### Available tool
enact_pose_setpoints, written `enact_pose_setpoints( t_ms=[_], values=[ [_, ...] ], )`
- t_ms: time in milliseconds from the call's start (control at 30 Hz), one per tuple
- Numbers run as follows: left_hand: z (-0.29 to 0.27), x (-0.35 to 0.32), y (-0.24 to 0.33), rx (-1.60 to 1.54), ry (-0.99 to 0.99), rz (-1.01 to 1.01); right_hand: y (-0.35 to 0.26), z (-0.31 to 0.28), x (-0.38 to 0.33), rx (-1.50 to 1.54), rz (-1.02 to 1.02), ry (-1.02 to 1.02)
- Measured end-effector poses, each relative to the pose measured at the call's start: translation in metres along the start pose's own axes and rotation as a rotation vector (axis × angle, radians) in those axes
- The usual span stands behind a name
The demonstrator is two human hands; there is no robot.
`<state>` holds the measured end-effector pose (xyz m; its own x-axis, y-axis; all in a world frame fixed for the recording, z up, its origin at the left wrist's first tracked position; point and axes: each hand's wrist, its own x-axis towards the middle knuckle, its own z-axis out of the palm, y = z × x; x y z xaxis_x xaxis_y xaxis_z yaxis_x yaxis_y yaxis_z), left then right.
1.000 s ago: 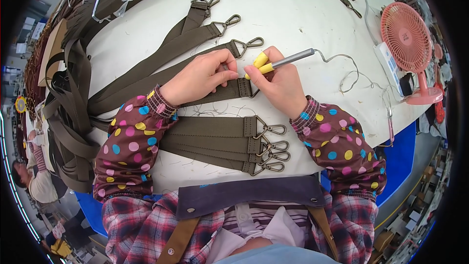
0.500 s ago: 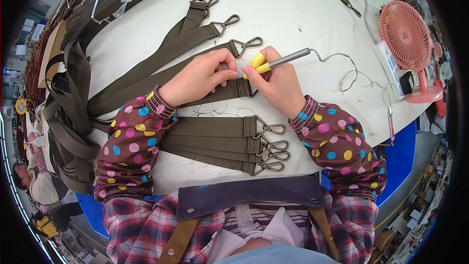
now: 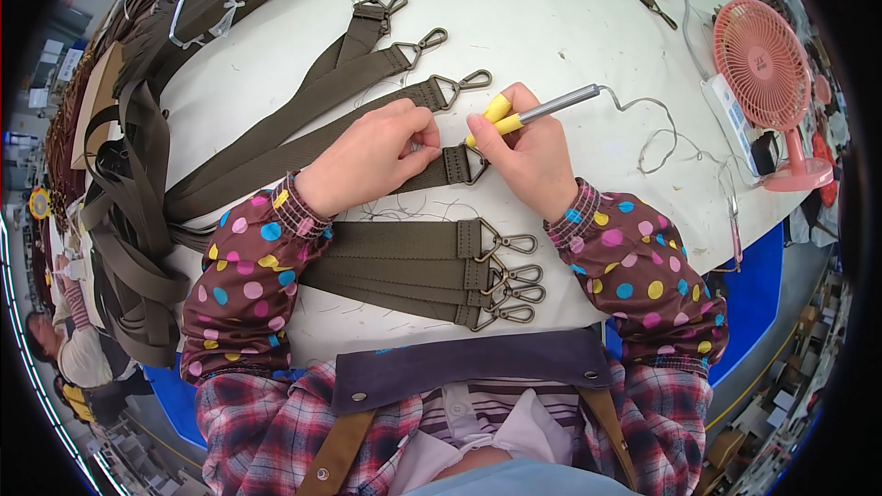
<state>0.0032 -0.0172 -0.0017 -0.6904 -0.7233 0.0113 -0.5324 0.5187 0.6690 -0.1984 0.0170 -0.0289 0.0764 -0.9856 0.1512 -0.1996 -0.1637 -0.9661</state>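
Hands have parted: left hand [image 3: 377, 156] has dropped slightly, right hand [image 3: 531, 158] has backed off right, so there's a gap where fingertips and tool tip nearly met half a second ago. My read: close contact at that spot is broken for now. Right hand pinches a pen-shaped tool [image 3: 560, 101], thumb against fingers; left has thumb and fingers curled close, can't tell if a thread is between them. The strap [image 3: 457, 165] lies under and just beyond the left fingers, its end between the hands; metal loop [image 3: 485, 163] now shows more. Strap is flat olive-brown webbing, squared end, rows of stitching; loop is angular, dull bronze. Tool has a smooth grey barrel, yellow front, thin grey cable [image 3: 657, 103] off the back. Yellow finger cover [image 3: 497, 108] on the right hand. Nearer the body: stack of straps [image 3: 395, 241], fine-ribbed, fanned, with bronze snap hooks [image 3: 521, 238]. Beyond the left hand, more straps angle away. Slack, looping webbing pile [image 3: 138, 174] at far left. White table [image 3: 588, 46] is smooth, with thread bits; pink fan [image 3: 759, 60], round ribbed grille, at right.
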Motion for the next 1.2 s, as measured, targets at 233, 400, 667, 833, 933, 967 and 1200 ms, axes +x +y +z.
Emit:
enact_pose_setpoints(
  t_ms=[233, 400, 667, 833, 933, 967, 1200],
  values=[
    [0.003, 0.005, 0.004, -0.275, 0.0, -0.154, 0.002, -0.001, 0.001, -0.034, -0.029, -0.015],
    [0.002, 0.006, 0.006, -0.33, -0.08, -0.28, -0.002, -0.002, 0.0, -0.112, 0.027, -0.064],
    [0.002, 0.006, 0.004, -0.331, -0.071, -0.267, -0.006, -0.002, 0.001, -0.142, 0.022, -0.061],
    [0.004, 0.003, 0.004, -0.375, -0.001, -0.261, -0.007, -0.002, 0.0, -0.151, 0.025, -0.068],
    [0.005, -0.001, 0.007, -0.126, 0.043, -0.135, -0.002, -0.003, -0.002, -0.026, 0.042, -0.038],
    [0.006, -0.003, 0.012, 0.002, 0.049, -0.088, 0.002, -0.005, -0.002, -0.002, -0.008, -0.016],
    [0.005, 0.0, 0.015, 0.04, -0.031, -0.172, 0.008, -0.014, -0.003, -0.418, -0.265, -0.062]
  ],
)
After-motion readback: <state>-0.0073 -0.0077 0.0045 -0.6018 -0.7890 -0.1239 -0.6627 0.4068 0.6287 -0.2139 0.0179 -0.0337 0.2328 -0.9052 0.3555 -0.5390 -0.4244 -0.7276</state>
